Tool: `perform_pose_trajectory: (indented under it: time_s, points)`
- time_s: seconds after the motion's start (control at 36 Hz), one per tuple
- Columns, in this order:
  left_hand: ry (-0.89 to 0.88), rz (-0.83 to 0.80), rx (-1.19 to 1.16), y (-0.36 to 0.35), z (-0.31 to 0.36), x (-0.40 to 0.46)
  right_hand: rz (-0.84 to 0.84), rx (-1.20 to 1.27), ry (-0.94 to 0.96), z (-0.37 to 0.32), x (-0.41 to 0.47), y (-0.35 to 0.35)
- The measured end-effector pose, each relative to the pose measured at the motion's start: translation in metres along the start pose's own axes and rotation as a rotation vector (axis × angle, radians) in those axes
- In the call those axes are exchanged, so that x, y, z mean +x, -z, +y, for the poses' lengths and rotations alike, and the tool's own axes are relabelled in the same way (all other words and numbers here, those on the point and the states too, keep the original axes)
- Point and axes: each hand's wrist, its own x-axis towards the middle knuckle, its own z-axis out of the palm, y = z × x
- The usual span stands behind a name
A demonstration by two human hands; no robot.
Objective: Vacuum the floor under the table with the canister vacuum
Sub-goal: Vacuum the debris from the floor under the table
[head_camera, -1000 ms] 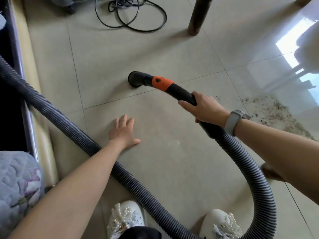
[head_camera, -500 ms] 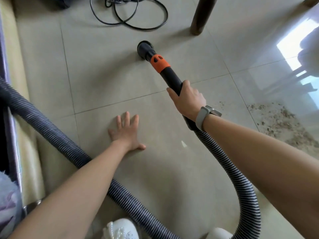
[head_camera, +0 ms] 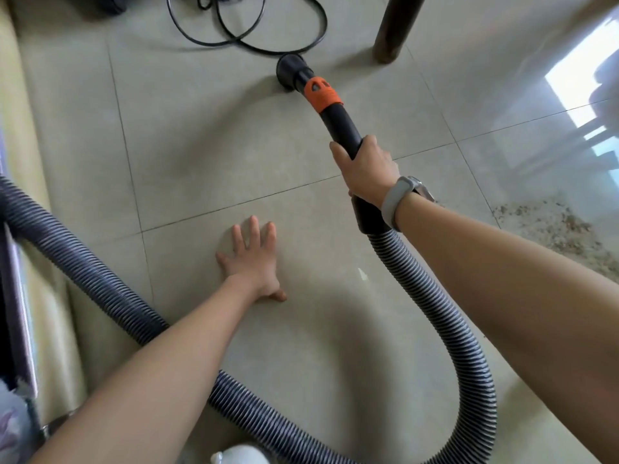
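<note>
My right hand (head_camera: 366, 169) grips the black vacuum wand (head_camera: 340, 120), which has an orange collar (head_camera: 322, 93). Its round black nozzle (head_camera: 290, 72) rests on the beige tiled floor (head_camera: 207, 152), just left of a dark wooden table leg (head_camera: 395, 26). The ribbed grey hose (head_camera: 445, 316) curves down from the wand, loops under my arms and runs up the left side. My left hand (head_camera: 252, 256) lies flat on the tile with fingers spread, holding nothing. A patch of brown crumbs (head_camera: 556, 229) lies on the floor at the right.
A black power cord (head_camera: 254, 31) coils on the floor at the top, close behind the nozzle. A beige skirting and dark furniture edge (head_camera: 20, 229) run down the left. A white shoe tip (head_camera: 239, 455) shows at the bottom. Window glare reflects at upper right.
My right hand has pushed the wand forward and rightward, so the nozzle moved from mid-floor to near the table leg and cord. My left hand stays planted on the tile.
</note>
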Motion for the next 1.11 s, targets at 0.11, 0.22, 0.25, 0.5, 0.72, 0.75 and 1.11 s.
perform_pose_trajectory:
  time_s: [0.11, 0.22, 0.25, 0.5, 0.72, 0.75, 1.11]
  points:
    - [0.01, 0.004, 0.017, 0.0, 0.001, 0.0, 0.029, 0.005, -0.046, 0.013, -0.002, 0.01]
    - [0.035, -0.001, 0.03, 0.0, 0.004, 0.001, 0.033, -0.003, -0.067, 0.026, -0.009, 0.023]
    - [0.039, -0.001, 0.037, 0.001, 0.005, 0.001, 0.028, -0.001, -0.072, 0.03, -0.012, 0.025]
    - [0.089, 0.067, -0.061, 0.006, 0.025, 0.007, -0.001, -0.009, -0.12, 0.063, -0.059, 0.044]
    - [-0.024, 0.054, -0.038, 0.012, 0.052, 0.007, -0.039, -0.057, -0.17, 0.094, -0.111, 0.063]
    - [-0.036, 0.056, -0.031, 0.013, 0.058, 0.005, -0.047, -0.058, -0.179, 0.097, -0.118, 0.065]
    - [-0.262, -0.155, 0.184, -0.017, 0.112, -0.038, -0.067, -0.156, -0.264, 0.121, -0.192, 0.085]
